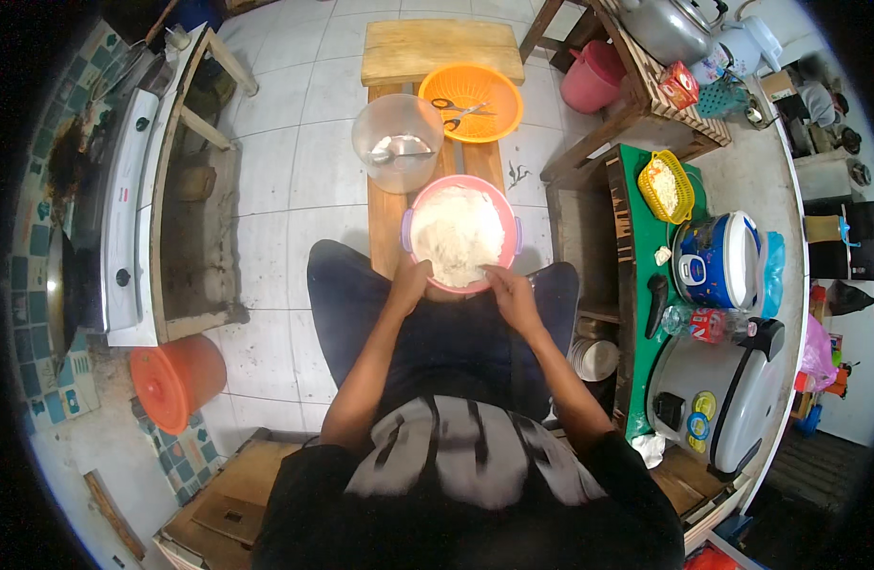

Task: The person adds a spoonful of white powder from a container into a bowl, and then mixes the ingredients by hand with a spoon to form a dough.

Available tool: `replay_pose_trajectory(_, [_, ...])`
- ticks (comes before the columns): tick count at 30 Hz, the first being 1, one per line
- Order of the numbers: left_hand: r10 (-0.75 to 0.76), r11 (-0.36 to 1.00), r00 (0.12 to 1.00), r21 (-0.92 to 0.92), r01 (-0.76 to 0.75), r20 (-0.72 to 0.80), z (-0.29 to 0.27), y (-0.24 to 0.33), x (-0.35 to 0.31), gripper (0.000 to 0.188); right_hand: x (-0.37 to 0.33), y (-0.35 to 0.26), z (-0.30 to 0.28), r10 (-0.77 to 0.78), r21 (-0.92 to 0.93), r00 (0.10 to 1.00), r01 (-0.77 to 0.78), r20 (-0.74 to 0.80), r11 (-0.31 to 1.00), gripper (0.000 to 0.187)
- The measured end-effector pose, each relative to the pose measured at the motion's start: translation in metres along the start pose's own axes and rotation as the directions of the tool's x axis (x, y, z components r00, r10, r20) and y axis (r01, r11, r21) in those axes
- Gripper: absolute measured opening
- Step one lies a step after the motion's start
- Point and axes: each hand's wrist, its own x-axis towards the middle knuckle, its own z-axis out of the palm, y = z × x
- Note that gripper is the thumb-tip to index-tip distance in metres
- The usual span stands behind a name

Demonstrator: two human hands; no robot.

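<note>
1. A pink bowl (509, 224) of white dough (458, 234) sat on a wooden bench (389, 214) before the person's knees.
2. The left hand (408, 282) gripped its near rim.
3. The right hand (513, 293) pinched dough at the edge.
4. A clear container (397, 142) and an orange basket (475, 103) stood beyond.

Bare bench plank (387, 228) left of pink bowl (461, 237), clear tub (398, 142) and orange basket (472, 101) crowding beyond, open floor (294, 161) left.

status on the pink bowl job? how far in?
Done: white dough-like mass already fills the pink bowl on the wooden bench. In hand: left hand and right hand at its near rim. Left: cannot tell; clear container holds a spoon, scissors lie in the orange basket.
</note>
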Motion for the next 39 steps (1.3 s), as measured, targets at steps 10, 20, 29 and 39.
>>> replay_pose_trajectory(10, [-0.063, 0.998, 0.998, -0.008, 0.064, 0.021, -0.01, -0.03, 0.01, 0.068, 0.031, -0.006, 0.006, -0.147, -0.4, 0.987, 0.111, -0.062, 0.91, 0.031])
replay_pose_trajectory(20, [0.024, 0.988, 0.999, -0.154, -0.03, -0.037, -0.008, -0.039, 0.007, 0.066, 0.054, -0.026, -0.076, -0.289, -0.51, 0.954, 0.286, 0.075, 0.811, 0.03])
replay_pose_trajectory(29, [0.093, 0.957, 0.964, 0.289, -0.017, -0.251, -0.009, -0.035, 0.007, 0.046, 0.044, -0.018, -0.067, -0.327, -0.472, 0.945, 0.288, -0.001, 0.833, 0.029])
replay_pose_trajectory(39, [0.356, 0.907, 0.866, 0.351, -0.231, -0.352, -0.009, -0.032, 0.008, 0.041, 0.021, 0.021, -0.018, -0.092, 0.024, 0.948, 0.104, -0.304, 0.994, 0.021])
